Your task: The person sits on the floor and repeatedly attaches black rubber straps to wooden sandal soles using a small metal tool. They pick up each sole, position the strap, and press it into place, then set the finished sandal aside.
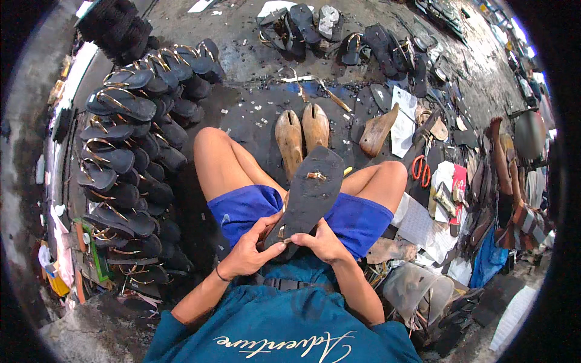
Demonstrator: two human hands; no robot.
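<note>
The left hand's fingers (261,226) are clamped on the near end of a black sandal sole (311,196), and the right hand (327,243) grips the same end from the opposite edge. Both thumbs lie on top, close together beside a small gold strap piece (281,232). The sole points to 1 o'clock from the hands, over the lap, with another gold piece (316,176) farther along it. Beyond, two wooden shoe lasts (316,128) stand at 12, a third last (379,133) lies at 1, orange-handled scissors (420,171) at 2, and stacked black sandals (121,158) at 10.
</note>
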